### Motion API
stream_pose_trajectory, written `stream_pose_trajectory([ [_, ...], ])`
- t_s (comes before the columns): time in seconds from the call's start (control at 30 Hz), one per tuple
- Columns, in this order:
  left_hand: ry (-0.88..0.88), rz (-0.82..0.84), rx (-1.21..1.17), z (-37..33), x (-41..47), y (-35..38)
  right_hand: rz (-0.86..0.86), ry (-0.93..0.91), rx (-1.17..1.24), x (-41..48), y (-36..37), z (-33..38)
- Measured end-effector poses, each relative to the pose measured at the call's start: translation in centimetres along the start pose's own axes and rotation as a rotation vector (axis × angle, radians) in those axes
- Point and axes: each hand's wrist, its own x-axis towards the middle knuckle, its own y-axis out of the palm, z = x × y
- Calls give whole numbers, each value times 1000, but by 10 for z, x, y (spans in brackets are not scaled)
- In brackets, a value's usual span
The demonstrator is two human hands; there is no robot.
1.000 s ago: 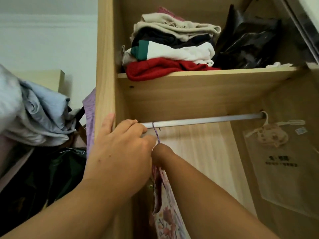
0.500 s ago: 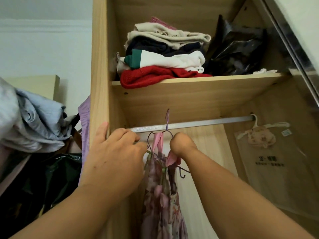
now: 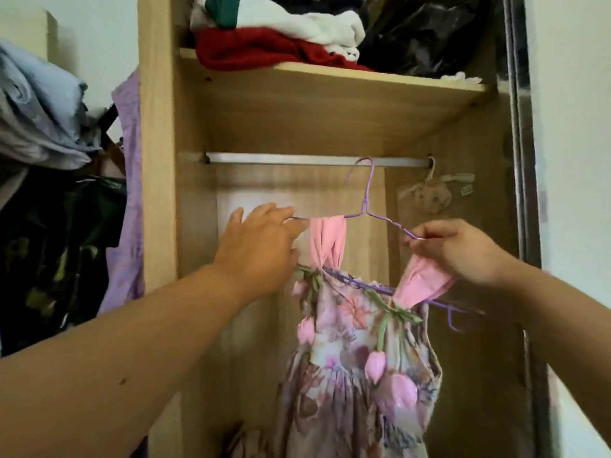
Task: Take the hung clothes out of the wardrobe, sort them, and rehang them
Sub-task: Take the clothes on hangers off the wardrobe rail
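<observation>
A floral dress (image 3: pixel 357 375) with pink straps hangs on a purple wire hanger (image 3: pixel 367 200). The hanger's hook sits at the metal rail (image 3: pixel 281 159) inside the wooden wardrobe. My left hand (image 3: pixel 258 246) holds the hanger's left end beside the left strap (image 3: pixel 327 239). My right hand (image 3: pixel 456 249) pinches the hanger's right arm, and the right strap (image 3: pixel 420 282) bunches just under its fingers. The dress faces me and its hem runs out of view below.
A small beige garment (image 3: pixel 426 193) hangs at the rail's right end. The shelf (image 3: pixel 330 84) above carries folded clothes (image 3: pixel 258 51) and a black bag (image 3: pixel 429 38). Left of the wardrobe's side panel (image 3: pixel 155 160) are a pile of clothes (image 3: pixel 39 104) and a purple garment (image 3: pixel 129 193).
The hanger's hook has gone up onto the rail and slid right. The dress now faces me. My left hand left the rail for the hanger's left end; my right hand moved to its right end.
</observation>
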Motion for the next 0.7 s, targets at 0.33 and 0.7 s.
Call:
stream_pose_trajectory([
  [0.33, 298, 397, -885, -206, -37, 93, 61, 360, -137, -212, -120, -56],
  [0.7, 588, 619, -1331, -464, -110, 92, -232, 938, -589, -445, -221, -62],
])
